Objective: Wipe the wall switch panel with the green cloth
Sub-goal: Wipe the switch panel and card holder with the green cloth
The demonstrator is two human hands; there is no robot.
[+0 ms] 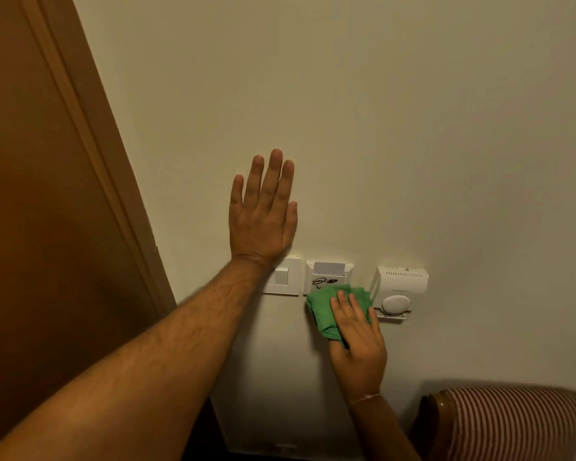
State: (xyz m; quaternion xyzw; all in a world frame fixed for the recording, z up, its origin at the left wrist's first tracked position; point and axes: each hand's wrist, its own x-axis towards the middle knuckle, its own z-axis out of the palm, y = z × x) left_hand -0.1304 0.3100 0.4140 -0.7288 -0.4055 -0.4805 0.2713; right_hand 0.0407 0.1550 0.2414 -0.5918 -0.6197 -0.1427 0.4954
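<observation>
Nearest you, at the lower right corner of the view, sits the striped back of a chair (512,424), and your left forearm crosses from the lower left. Farther out, your right hand (358,341) presses the green cloth (326,311) flat to the wall (413,128), fingers together and laid over the bunched fabric rather than pinching it. The cloth covers the lower right corner of the key card switch panel (328,277) and spills below it toward the thermostat (401,284) just beside it. Beyond that, your left hand (263,217) lies open on the wall above the rocker light switch (281,277), fingers straight and close together, holding nothing; its wrist hides that plate's upper left corner.

I judge the wipe as under way but far from finished: black scribbles still show on the card panel's face just above the cloth, and the upper part with the inserted card looks untouched. The rocker plate is also left, if it counts. The card panel sits upright, facing you, with its sides near equal, so no long axis stands out. The cloth's long axis runs from the panel's lower edge down along the wall under your palm
</observation>
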